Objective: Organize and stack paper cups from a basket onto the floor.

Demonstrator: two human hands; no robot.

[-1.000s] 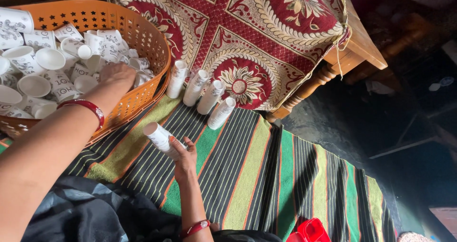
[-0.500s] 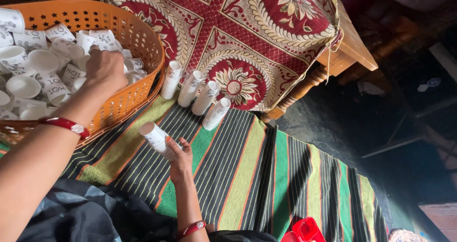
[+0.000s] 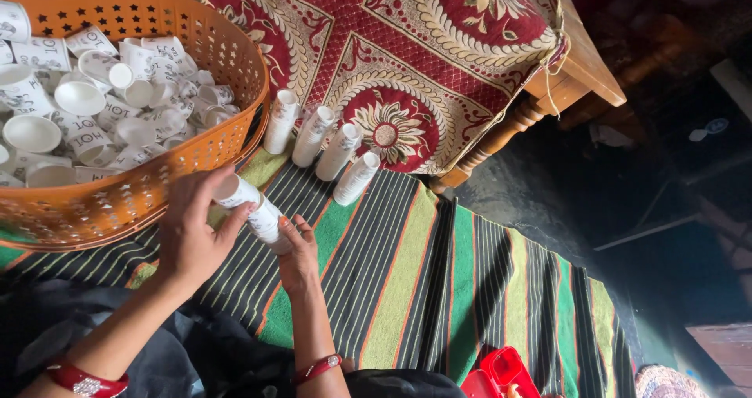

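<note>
- Paper cup stack (image 3: 254, 214), beside the orange basket (image 3: 196, 155): light, crushable; best gripped around its sides.
- Left hand (image 3: 192, 237) curls around its upper end; right hand (image 3: 299, 249) pinches its lower end.

Before me stands a wooden table (image 3: 583, 73) under a red patterned cloth (image 3: 407, 61). I sit on a striped rug (image 3: 439, 288); the dark floor (image 3: 627, 202) lies beside it.

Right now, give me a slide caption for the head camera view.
Both hands, left hand and right hand, hold a stack of white paper cups beside an orange basket of loose cups.
</note>
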